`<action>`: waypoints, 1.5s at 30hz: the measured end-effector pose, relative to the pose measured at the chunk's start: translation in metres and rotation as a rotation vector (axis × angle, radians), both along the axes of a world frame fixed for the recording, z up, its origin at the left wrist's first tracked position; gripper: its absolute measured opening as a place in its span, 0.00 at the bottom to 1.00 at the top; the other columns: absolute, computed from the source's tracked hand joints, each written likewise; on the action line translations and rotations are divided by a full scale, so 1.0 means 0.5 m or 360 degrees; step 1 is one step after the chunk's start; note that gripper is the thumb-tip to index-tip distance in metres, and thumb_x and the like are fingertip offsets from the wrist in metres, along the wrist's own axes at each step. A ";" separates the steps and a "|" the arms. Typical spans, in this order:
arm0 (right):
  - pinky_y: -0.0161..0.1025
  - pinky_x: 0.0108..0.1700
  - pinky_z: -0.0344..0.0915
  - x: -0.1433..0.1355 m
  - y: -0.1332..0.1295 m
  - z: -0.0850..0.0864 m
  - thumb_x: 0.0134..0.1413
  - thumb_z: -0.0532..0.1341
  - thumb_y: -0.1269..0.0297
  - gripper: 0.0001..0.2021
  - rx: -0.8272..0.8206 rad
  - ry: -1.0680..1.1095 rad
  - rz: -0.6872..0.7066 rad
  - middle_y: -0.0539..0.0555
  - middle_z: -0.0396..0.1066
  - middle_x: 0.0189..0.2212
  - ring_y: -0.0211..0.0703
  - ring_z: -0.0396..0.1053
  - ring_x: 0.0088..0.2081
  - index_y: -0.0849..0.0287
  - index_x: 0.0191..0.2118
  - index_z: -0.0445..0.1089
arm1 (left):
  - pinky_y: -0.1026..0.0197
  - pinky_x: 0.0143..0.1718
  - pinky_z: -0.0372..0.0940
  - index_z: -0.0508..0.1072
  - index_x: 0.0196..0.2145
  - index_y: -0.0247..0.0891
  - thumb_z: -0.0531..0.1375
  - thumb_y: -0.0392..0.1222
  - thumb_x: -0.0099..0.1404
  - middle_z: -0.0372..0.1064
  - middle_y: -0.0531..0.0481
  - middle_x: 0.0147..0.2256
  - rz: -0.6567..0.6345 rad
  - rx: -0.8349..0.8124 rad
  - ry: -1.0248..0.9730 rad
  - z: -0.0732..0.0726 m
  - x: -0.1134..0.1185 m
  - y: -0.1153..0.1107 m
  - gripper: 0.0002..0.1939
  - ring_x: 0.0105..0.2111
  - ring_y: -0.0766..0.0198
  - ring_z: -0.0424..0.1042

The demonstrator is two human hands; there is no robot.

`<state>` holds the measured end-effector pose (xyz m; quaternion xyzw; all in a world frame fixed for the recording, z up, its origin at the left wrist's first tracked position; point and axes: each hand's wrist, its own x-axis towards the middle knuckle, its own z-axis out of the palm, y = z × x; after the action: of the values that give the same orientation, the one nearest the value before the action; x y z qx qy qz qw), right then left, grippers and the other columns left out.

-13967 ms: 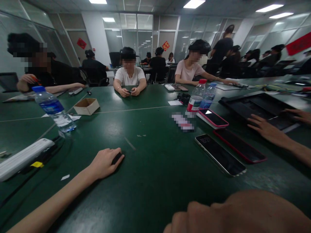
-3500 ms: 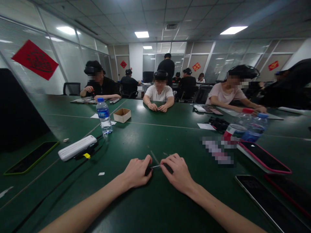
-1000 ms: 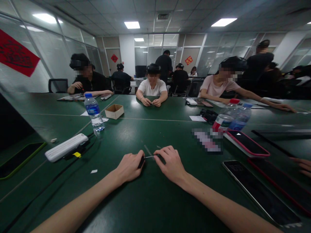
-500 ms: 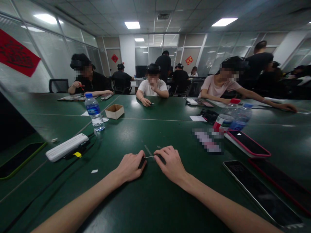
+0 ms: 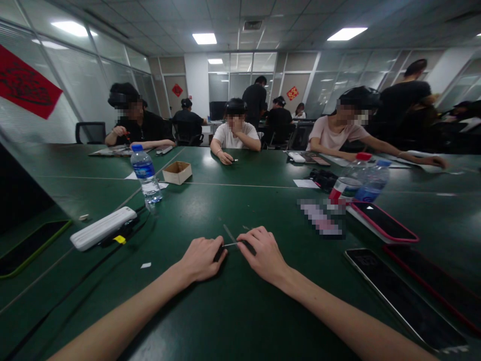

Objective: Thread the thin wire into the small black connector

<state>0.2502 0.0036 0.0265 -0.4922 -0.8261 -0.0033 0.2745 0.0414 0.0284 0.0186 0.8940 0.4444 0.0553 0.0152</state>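
Above the green table [image 5: 188,311], a thin pale rod [image 5: 230,244] runs between my two hands. My left hand [image 5: 204,257] is closed round a dark part at the rod's left end; most of that part is hidden by the fingers. My right hand [image 5: 263,253] is curled, with thumb and fingertips at the rod's right end. What kind of tool it is, I cannot make out. Just beyond the fingers lies a narrow see-through strip [image 5: 228,232]. A small clear scrap [image 5: 246,227] is beside my right fingertips.
Left of me are a white power strip [image 5: 105,228], a water bottle [image 5: 146,173], an open cardboard box [image 5: 178,172] and a white paper scrap [image 5: 146,265]. Phones [image 5: 398,296] and two bottles [image 5: 349,183] are at right. Several people sit across the table.
My hands have hardly moved. The right fingers have shifted slightly, and less dark shows beneath them. At the far right, a person's outstretched arm has drawn back a little.
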 end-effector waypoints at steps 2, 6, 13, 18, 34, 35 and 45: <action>0.43 0.41 0.59 0.000 0.000 0.002 0.63 0.52 0.61 0.10 -0.0018 0.0002 0.0003 0.55 0.71 0.39 0.46 0.63 0.43 0.55 0.42 0.70 | 0.56 0.34 0.63 0.63 0.39 0.40 0.45 0.49 0.69 0.73 0.46 0.33 -0.0016 0.0005 -0.0005 -0.001 0.000 0.000 0.13 0.31 0.55 0.72; 0.42 0.40 0.58 0.001 0.000 0.007 0.63 0.52 0.61 0.10 -0.0009 -0.0041 0.0003 0.54 0.71 0.39 0.46 0.63 0.43 0.54 0.41 0.70 | 0.56 0.34 0.63 0.63 0.38 0.40 0.44 0.48 0.69 0.73 0.46 0.33 -0.0025 0.0009 -0.0001 0.000 0.000 -0.002 0.13 0.31 0.55 0.72; 0.42 0.40 0.57 0.003 -0.004 0.013 0.62 0.54 0.58 0.10 -0.0025 0.0021 0.0125 0.54 0.71 0.37 0.45 0.63 0.41 0.55 0.39 0.71 | 0.57 0.34 0.63 0.63 0.39 0.40 0.45 0.48 0.69 0.73 0.46 0.33 -0.0009 -0.0001 -0.0010 0.000 0.000 -0.001 0.12 0.31 0.56 0.72; 0.41 0.41 0.57 -0.007 -0.018 0.013 0.59 0.57 0.54 0.11 -0.0045 -0.0194 0.0593 0.52 0.71 0.37 0.43 0.63 0.42 0.54 0.39 0.72 | 0.57 0.31 0.62 0.62 0.38 0.41 0.45 0.47 0.69 0.73 0.46 0.32 0.0039 0.0014 0.0020 -0.004 0.001 0.003 0.11 0.31 0.54 0.73; 0.42 0.38 0.60 -0.005 -0.002 -0.003 0.63 0.53 0.56 0.12 -0.0054 0.0045 -0.0100 0.53 0.71 0.38 0.46 0.64 0.42 0.54 0.40 0.71 | 0.57 0.34 0.63 0.62 0.38 0.40 0.46 0.49 0.69 0.73 0.46 0.33 0.0021 0.0019 0.0012 -0.004 0.002 0.001 0.12 0.32 0.55 0.73; 0.42 0.38 0.60 -0.005 -0.001 -0.003 0.63 0.53 0.56 0.12 -0.0060 0.0050 -0.0102 0.53 0.71 0.38 0.46 0.64 0.42 0.54 0.40 0.71 | 0.57 0.34 0.63 0.62 0.38 0.40 0.46 0.49 0.69 0.73 0.46 0.33 0.0021 0.0024 0.0012 -0.006 0.002 0.002 0.12 0.32 0.55 0.73; 0.42 0.38 0.59 -0.005 0.000 -0.007 0.63 0.52 0.55 0.13 -0.0075 0.0018 -0.0104 0.54 0.71 0.38 0.47 0.64 0.43 0.53 0.40 0.71 | 0.58 0.32 0.63 0.62 0.38 0.40 0.46 0.49 0.69 0.73 0.48 0.32 0.0023 0.0046 0.0000 -0.009 0.001 0.003 0.11 0.30 0.55 0.73</action>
<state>0.2477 0.0035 0.0230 -0.5252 -0.8079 0.0098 0.2672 0.0420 0.0298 0.0140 0.8909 0.4500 0.0619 0.0018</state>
